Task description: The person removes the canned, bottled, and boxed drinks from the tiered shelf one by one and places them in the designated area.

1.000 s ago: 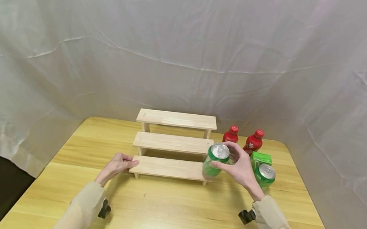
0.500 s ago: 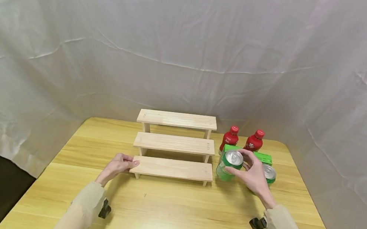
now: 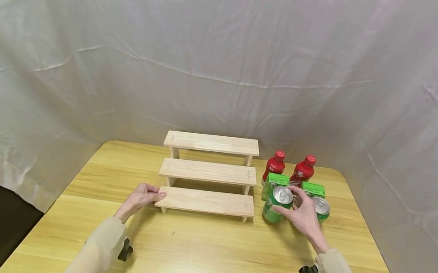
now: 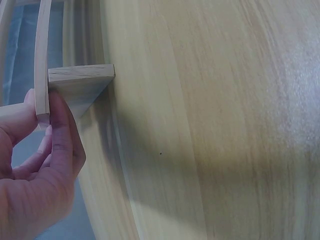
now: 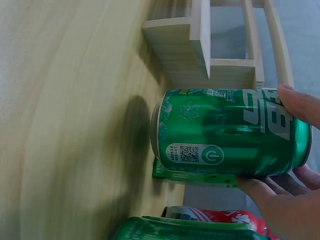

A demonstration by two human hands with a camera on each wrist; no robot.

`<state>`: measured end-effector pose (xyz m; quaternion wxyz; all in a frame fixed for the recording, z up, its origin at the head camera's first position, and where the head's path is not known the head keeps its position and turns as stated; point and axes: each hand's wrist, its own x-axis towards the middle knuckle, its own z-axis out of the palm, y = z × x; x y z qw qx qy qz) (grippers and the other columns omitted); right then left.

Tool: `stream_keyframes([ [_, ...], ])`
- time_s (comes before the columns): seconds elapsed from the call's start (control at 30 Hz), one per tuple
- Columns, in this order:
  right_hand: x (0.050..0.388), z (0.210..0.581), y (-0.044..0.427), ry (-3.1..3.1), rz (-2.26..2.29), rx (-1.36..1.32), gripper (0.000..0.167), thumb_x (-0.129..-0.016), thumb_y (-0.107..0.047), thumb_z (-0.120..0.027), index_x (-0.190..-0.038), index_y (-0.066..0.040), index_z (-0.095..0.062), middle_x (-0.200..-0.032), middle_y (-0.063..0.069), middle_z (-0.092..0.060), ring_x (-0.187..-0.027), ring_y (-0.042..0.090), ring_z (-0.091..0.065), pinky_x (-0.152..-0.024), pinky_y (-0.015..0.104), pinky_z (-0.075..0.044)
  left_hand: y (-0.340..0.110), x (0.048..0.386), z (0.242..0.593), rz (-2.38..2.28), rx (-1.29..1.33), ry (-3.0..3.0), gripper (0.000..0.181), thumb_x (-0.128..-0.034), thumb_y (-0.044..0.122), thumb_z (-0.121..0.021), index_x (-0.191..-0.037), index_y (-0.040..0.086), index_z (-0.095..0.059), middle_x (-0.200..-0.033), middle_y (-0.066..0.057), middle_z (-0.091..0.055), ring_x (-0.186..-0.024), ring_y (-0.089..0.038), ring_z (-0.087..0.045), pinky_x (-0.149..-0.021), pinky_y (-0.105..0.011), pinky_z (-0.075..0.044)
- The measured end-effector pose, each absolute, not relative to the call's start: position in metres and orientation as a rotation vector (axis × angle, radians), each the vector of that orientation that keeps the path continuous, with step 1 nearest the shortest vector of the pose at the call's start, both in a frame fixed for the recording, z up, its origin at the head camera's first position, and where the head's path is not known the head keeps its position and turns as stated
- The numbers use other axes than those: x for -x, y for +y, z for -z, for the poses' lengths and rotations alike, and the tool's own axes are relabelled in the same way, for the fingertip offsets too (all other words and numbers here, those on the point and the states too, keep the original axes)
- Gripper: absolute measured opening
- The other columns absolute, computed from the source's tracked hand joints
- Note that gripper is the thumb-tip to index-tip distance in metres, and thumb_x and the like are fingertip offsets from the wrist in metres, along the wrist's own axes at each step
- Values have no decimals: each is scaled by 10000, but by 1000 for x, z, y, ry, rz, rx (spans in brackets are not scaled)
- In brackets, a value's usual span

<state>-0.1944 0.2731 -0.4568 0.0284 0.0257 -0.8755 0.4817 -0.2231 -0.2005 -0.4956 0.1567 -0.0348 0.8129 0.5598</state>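
In the head view my left hand (image 3: 141,198) pinches the left end of the lowest board of a three-step wooden display stand (image 3: 205,201), thumb on top. The left wrist view shows fingers under that board (image 4: 42,65), beside a stand leg. My right hand (image 3: 304,212) holds a green drink can (image 3: 275,208) upright, right of the stand. Thumb and fingers grip it near its top in the right wrist view, where the can (image 5: 225,132) shows a QR code. Whether its base touches the table cannot be told. A green carton (image 3: 277,180) stands just behind it.
Two red bottles (image 3: 274,166) stand at the back right. A second green carton (image 3: 313,189) and another green can (image 3: 321,207) stand right of my right hand. Grey curtain (image 3: 226,66) surrounds the wooden table (image 3: 207,251) at the back and sides.
My right hand has carried the green can off the right end of the lowest board, rightward and toward me, uncovering the green carton. My left hand has stayed on the stand.
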Motion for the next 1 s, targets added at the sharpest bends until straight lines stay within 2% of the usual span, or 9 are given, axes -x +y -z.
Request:
stream_keyframes([
  [0.23,194,463,272,-2720,-1457,-44,770,-804,-169,-855,-1424,25,-441,-1419,297,-512,-1354,478,-489,-1107,564,-432,-200,222,496,-1604,101,2311,342,-963,128,-668,-1118,-164,-581,-876,-51,-660,-781,-112,-606,-750,-258,-558],
  [0.53,197,467,272,-2731,-1440,-17,773,-800,-160,-856,-1422,27,-436,-1430,297,-508,-1357,466,-490,-1106,560,-438,-200,223,494,-1609,72,2309,318,-966,140,-666,-1082,-148,-597,-848,-25,-650,-766,-107,-590,-748,-279,-558],
  [0.8,198,470,274,-2732,-1452,-18,770,-804,-156,-851,-1422,31,-433,-1434,300,-500,-1359,469,-485,-1110,566,-432,-198,226,496,-1635,104,2302,254,-951,112,-676,-1028,-125,-625,-788,7,-647,-724,-90,-578,-708,-254,-544],
  [1.0,199,472,276,-2741,-1444,-15,781,-809,-174,-849,-1431,25,-421,-1450,301,-480,-1372,481,-463,-1124,570,-417,-197,226,496,-1631,109,2304,284,-955,113,-672,-1065,-143,-615,-810,-4,-655,-734,-90,-586,-715,-248,-547],
])
